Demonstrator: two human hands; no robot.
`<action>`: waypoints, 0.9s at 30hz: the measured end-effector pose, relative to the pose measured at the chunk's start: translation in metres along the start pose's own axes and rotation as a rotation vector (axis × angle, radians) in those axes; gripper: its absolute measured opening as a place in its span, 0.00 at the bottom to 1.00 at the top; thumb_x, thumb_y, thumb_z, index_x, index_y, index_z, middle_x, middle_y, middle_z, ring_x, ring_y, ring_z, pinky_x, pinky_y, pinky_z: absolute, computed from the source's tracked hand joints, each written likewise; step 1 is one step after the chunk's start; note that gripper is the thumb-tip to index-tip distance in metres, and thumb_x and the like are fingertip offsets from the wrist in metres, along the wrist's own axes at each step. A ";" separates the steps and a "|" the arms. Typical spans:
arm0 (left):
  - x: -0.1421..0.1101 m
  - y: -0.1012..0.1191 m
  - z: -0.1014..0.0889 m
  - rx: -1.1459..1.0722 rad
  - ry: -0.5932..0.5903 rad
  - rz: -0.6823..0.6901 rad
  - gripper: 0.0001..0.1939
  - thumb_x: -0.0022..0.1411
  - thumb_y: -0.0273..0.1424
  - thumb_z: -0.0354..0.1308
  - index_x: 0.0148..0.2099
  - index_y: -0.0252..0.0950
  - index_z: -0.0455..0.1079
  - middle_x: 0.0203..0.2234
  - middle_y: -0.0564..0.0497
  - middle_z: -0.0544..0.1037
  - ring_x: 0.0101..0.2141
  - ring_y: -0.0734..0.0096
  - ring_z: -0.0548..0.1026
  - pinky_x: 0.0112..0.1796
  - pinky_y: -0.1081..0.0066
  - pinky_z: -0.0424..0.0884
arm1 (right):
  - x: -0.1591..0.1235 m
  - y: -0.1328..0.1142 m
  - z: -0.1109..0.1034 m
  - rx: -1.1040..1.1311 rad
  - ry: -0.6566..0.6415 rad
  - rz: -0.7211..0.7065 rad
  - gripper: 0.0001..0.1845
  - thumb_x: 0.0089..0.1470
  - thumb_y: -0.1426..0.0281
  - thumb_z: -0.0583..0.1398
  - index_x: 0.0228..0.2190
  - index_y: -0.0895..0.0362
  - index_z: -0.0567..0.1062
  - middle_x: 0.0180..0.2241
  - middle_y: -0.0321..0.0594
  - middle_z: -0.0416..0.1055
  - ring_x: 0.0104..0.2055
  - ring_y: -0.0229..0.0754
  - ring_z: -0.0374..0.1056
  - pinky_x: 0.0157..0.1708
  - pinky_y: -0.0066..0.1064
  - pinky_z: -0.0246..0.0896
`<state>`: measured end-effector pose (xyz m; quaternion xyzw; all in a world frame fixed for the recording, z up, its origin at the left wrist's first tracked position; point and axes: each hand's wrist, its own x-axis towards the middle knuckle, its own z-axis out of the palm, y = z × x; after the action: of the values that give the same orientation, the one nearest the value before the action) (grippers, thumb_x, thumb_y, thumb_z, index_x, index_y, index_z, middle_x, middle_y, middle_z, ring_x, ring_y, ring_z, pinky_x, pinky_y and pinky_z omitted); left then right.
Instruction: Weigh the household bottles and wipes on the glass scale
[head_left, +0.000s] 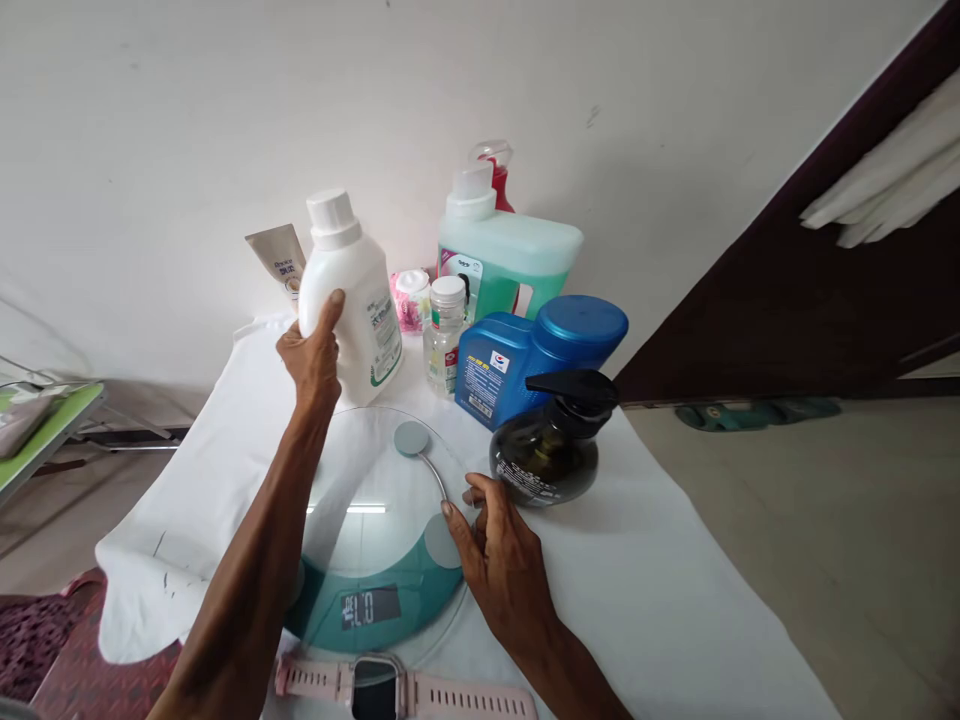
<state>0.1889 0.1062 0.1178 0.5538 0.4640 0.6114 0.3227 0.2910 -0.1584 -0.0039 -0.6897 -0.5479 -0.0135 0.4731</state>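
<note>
My left hand [313, 355] is wrapped round the side of a white capped bottle [352, 300] with a green-edged label, upright at the back left of the cloth. Whether the bottle's base rests on the cloth I cannot tell. At the right rim of a round glass scale [360, 540], my right hand [504, 550] has its fingers bent and apart, with nothing visible in them. The scale's display [371, 607] is lit. Just behind my right hand stands a dark pump bottle [551, 450] with a black pump head.
Behind the scale stand a blue bottle [491, 370], a blue round-topped container [581, 325], a clear jar [446, 345], a pink-and-white container [412, 300] and a large green jug [517, 245]. A beige tube [277, 255] is at left. A pink-strapped watch [375, 690] lies in front.
</note>
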 end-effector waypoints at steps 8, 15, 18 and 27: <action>0.005 0.052 -0.044 -0.095 0.093 0.157 0.35 0.64 0.67 0.58 0.29 0.45 0.49 0.21 0.55 0.59 0.30 0.62 0.75 0.29 0.60 0.68 | 0.000 0.003 0.003 0.063 -0.043 0.053 0.24 0.73 0.50 0.55 0.51 0.58 0.73 0.40 0.47 0.80 0.33 0.45 0.76 0.37 0.38 0.75; -0.044 0.101 -0.102 -0.224 0.029 0.256 0.35 0.70 0.52 0.68 0.26 0.40 0.49 0.21 0.58 0.48 0.21 0.80 0.49 0.22 0.69 0.47 | -0.002 0.006 0.010 0.127 -0.064 0.124 0.31 0.69 0.41 0.53 0.49 0.56 0.73 0.37 0.46 0.77 0.40 0.51 0.75 0.43 0.43 0.72; -0.075 0.102 -0.122 -0.268 -0.012 0.141 0.31 0.69 0.47 0.69 0.28 0.40 0.52 0.21 0.59 0.49 0.19 0.82 0.48 0.21 0.70 0.45 | -0.002 0.007 0.011 0.126 -0.060 0.126 0.31 0.68 0.40 0.53 0.47 0.56 0.73 0.37 0.45 0.76 0.37 0.49 0.73 0.43 0.44 0.71; -0.132 0.077 -0.143 -0.327 -0.148 -0.004 0.34 0.57 0.46 0.77 0.26 0.40 0.53 0.18 0.62 0.48 0.19 0.84 0.47 0.20 0.70 0.41 | 0.001 0.006 0.010 0.172 -0.075 0.141 0.27 0.66 0.44 0.55 0.46 0.55 0.71 0.37 0.44 0.75 0.32 0.45 0.68 0.43 0.44 0.69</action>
<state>0.0818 -0.0715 0.1451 0.5365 0.3346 0.6355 0.4430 0.2909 -0.1506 -0.0132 -0.6835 -0.5145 0.0926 0.5095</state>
